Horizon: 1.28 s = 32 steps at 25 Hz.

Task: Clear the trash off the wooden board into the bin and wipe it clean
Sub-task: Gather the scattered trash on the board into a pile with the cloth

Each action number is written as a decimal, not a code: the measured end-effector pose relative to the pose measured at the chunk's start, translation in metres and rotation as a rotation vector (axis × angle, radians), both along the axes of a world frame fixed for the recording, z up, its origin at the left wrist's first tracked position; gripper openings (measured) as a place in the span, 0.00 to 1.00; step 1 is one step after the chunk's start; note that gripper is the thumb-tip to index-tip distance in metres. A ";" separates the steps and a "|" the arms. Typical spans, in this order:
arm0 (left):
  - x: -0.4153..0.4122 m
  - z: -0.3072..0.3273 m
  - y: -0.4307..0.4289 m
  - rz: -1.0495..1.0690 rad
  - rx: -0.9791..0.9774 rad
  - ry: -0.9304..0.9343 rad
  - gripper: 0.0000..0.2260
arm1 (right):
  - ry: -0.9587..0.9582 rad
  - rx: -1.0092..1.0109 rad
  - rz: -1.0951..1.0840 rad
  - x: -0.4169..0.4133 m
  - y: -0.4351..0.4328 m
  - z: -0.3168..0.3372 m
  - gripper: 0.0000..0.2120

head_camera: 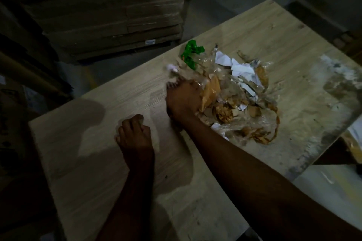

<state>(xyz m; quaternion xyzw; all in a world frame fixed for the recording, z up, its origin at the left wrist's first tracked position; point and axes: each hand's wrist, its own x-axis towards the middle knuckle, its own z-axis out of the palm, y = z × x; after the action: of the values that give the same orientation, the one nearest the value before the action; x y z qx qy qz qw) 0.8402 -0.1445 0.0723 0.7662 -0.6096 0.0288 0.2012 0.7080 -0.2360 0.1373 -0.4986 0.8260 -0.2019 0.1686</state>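
Head view: a heap of crumpled clear plastic, white paper and brown scraps (235, 88) lies on the pale wood-grain surface (78, 143) (a shiny green wrapper (193, 53) sits at its far edge). The right hand (182, 100) touches the heap, its grip too blurred to tell. The left hand (135, 135) rests fisted and empty.

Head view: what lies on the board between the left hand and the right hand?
Only bare board, in the head view. The left hand lies apart from the right hand, which touches the trash.
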 end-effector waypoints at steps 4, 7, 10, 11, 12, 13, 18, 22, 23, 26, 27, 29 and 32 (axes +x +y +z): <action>-0.006 0.007 -0.001 0.037 0.048 0.045 0.13 | -0.326 -0.038 -0.105 -0.060 0.035 0.020 0.17; -0.010 0.018 -0.006 0.049 0.122 0.165 0.12 | -0.452 -0.084 -0.048 -0.092 0.033 0.051 0.13; -0.023 0.024 -0.025 -0.084 0.201 0.428 0.12 | -0.424 -0.055 0.023 -0.117 0.020 0.079 0.07; -0.031 0.026 -0.032 -0.148 0.207 0.514 0.13 | -0.414 -0.063 0.044 -0.125 0.017 0.086 0.07; -0.041 0.028 -0.041 -0.188 0.219 0.591 0.14 | -0.390 -0.095 0.073 -0.133 0.012 0.090 0.10; -0.052 0.032 -0.051 -0.200 0.237 0.646 0.15 | -0.344 -0.141 0.116 -0.139 0.004 0.094 0.13; -0.099 0.018 -0.072 -0.217 0.219 0.548 0.21 | 0.000 -0.210 0.408 -0.157 -0.102 0.079 0.17; -0.118 -0.002 -0.051 -0.251 0.068 0.289 0.29 | 0.325 0.173 0.860 -0.167 -0.156 0.039 0.23; -0.118 -0.004 -0.051 -0.258 0.039 0.262 0.29 | 0.360 0.200 0.928 -0.170 -0.157 0.033 0.24; -0.117 -0.002 -0.054 -0.222 0.055 0.276 0.26 | 0.301 0.149 1.051 -0.183 -0.138 0.027 0.22; -0.118 0.001 -0.056 -0.198 0.072 0.333 0.24 | 0.265 0.136 1.073 -0.189 -0.126 0.031 0.23; -0.121 0.009 -0.059 -0.133 0.109 0.519 0.23 | 0.150 0.061 1.062 -0.207 -0.108 0.039 0.26; -0.130 0.019 -0.050 -0.055 0.185 0.727 0.24 | 0.049 -0.190 0.786 -0.238 -0.095 0.052 0.23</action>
<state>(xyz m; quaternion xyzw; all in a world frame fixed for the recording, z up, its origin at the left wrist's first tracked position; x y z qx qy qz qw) 0.7106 -0.1949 0.0911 0.7246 -0.5189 -0.3054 0.3351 0.4696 -0.3305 0.1890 -0.7944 0.5539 -0.1855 0.1666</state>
